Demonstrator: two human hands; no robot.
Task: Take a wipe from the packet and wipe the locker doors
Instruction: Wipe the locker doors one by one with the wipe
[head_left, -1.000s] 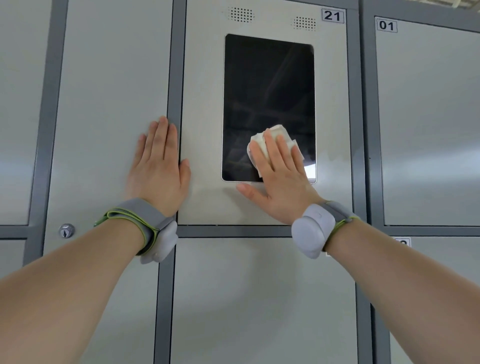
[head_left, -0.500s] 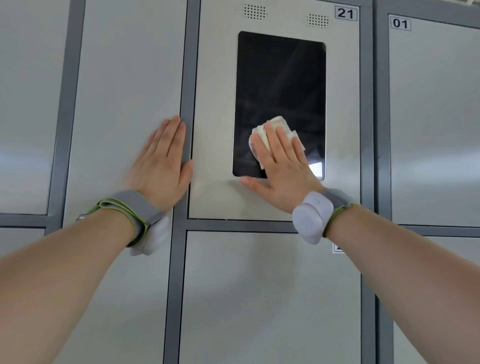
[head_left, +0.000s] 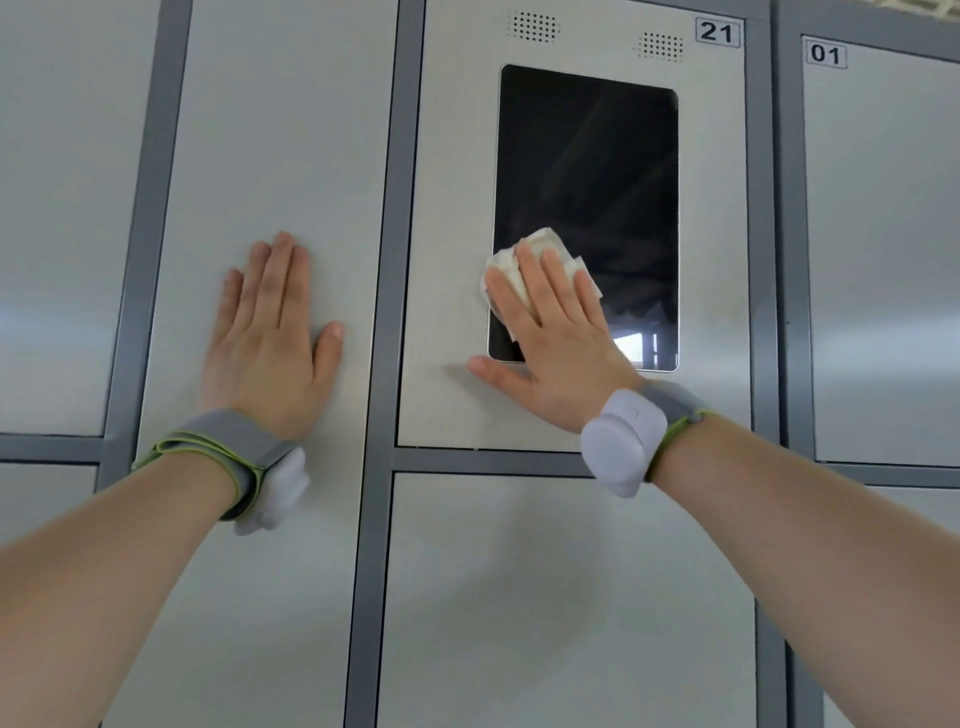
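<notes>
The right grip (head_left: 561, 358) lies flat and fully spread, its fingers straight. It pinches nothing, only pressing a crumpled white wipe (head_left: 545, 243) against the dark screen (head_left: 587, 171) set in locker door 21 (head_left: 452, 208). The wipe sits under the fingertips and spills out above and to the left of them, crossing the screen's left edge onto the pale door face. The thumb reaches out to the left, on the door just below the screen's lower left corner, and the heel of the grip covers part of the screen's bottom edge. Above the grip the glass is open up to the top edge. To its right a band of glass runs to the right edge, with a bright reflection just beside the palm.

The left grip (head_left: 270, 358) also lies flat and open, fingers together and thumb out to the right, holding nothing. It rests on the neighbouring door (head_left: 270, 130), with bare panel above and on both sides of it. Between the two grips runs a grey vertical frame strip (head_left: 389, 260), and the left thumb is near it but apart. A horizontal strip (head_left: 467, 460) passes just below the right grip, with a further door (head_left: 545, 597) under it. Beyond another strip to the right of the right grip stands door 01 (head_left: 883, 260).
</notes>
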